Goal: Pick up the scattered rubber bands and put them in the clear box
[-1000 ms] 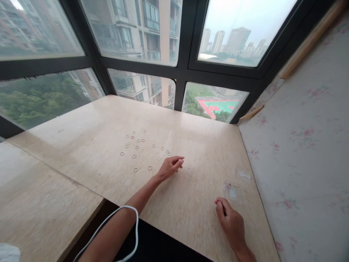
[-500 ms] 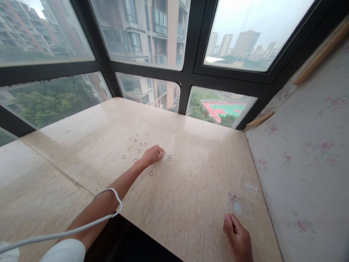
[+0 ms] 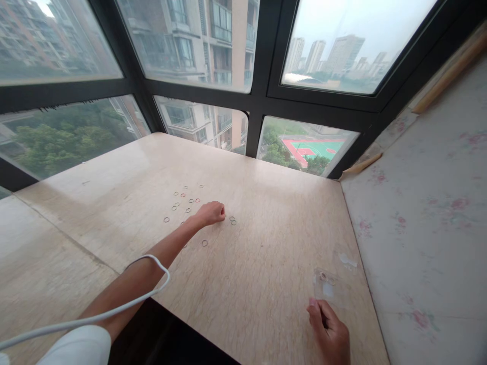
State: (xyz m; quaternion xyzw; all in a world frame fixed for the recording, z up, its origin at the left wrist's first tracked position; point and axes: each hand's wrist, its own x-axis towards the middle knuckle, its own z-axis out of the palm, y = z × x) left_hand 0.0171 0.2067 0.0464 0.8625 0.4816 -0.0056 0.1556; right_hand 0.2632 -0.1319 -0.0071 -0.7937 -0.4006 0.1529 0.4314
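On the worktop [image 3: 266,294], the white cable [image 3: 95,318] looped over my left forearm [image 3: 146,274] could snag and jerk my left grip [image 3: 211,213], which is curled closed; my right grip [image 3: 330,328] curls too, and I cannot tell whether either holds anything. Just beyond the right one, a clear case [image 3: 338,291] shows a whitish patch [image 3: 327,289] and a ringlike piece [image 3: 322,276], inside or on top I cannot tell. Thin rings [image 3: 188,210] lie scattered around my left knuckles, which could nudge the overlapping pair [image 3: 233,221].

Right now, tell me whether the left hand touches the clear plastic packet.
Apart: the head view shows a wide stretch of tabletop between the left hand and the clear plastic packet.
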